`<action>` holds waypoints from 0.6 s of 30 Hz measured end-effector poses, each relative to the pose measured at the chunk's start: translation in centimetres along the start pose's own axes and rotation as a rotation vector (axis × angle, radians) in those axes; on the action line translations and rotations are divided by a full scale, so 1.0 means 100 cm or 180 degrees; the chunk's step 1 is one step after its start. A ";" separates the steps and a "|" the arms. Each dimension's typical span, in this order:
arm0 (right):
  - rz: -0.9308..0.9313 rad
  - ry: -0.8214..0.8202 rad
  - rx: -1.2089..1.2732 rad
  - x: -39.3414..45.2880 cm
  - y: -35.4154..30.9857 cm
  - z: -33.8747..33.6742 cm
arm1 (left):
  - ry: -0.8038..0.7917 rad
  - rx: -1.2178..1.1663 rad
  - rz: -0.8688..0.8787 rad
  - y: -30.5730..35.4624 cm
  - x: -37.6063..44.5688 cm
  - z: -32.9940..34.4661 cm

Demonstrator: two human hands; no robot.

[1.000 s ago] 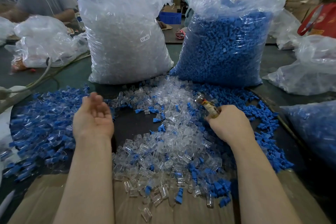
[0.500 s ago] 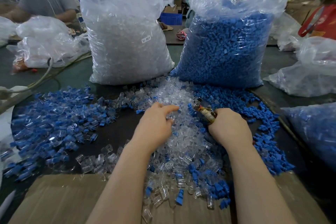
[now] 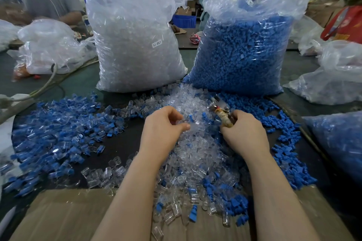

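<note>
Head cam, looks fwd and down, close over table (image 3: pixel 121 143), both forearms in view

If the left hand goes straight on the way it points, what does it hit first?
The clear heap, right at the left hand's fingertips, which seem to pinch a clear piece; beyond, perhaps the clear bag, depth unclear. Right hand grips a tool.

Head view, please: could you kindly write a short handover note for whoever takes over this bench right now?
The left hand has its fingers curled, pinching a clear piece over the clear pile.
The right hand grips a wrapped tool.
Loose blue pieces lie to the right; joined blue-and-clear pieces are heaped on the left.
Done: that left heap, apparently.
Left: the clear pile, the loose blue pieces, and the clear bag and blue bag behind.
</note>
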State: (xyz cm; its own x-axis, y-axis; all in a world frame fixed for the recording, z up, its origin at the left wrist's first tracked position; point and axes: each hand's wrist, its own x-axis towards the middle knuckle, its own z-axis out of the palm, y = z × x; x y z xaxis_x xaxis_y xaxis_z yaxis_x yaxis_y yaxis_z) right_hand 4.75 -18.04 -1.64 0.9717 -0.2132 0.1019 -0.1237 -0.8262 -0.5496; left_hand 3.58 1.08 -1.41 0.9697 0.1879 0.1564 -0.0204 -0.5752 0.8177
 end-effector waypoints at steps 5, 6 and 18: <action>-0.0252 0.0227 0.0926 -0.001 -0.007 -0.002 | 0.0137 -0.0590 -0.0049 0.005 -0.001 -0.002; -0.0325 0.0251 0.1059 -0.001 -0.007 -0.002 | 0.0139 -0.0739 -0.0071 0.006 -0.001 -0.001; -0.0624 0.0086 0.1745 -0.004 -0.013 0.000 | 0.0118 -0.1937 -0.0397 0.018 -0.002 0.002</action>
State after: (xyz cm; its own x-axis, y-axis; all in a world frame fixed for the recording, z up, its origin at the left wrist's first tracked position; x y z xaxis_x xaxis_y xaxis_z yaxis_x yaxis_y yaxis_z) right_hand 4.55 -16.91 -0.95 0.9596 -0.1027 0.2621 0.1872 -0.4624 -0.8667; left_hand 3.42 -0.15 -0.06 0.9648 0.2583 0.0495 -0.0534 0.0078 0.9985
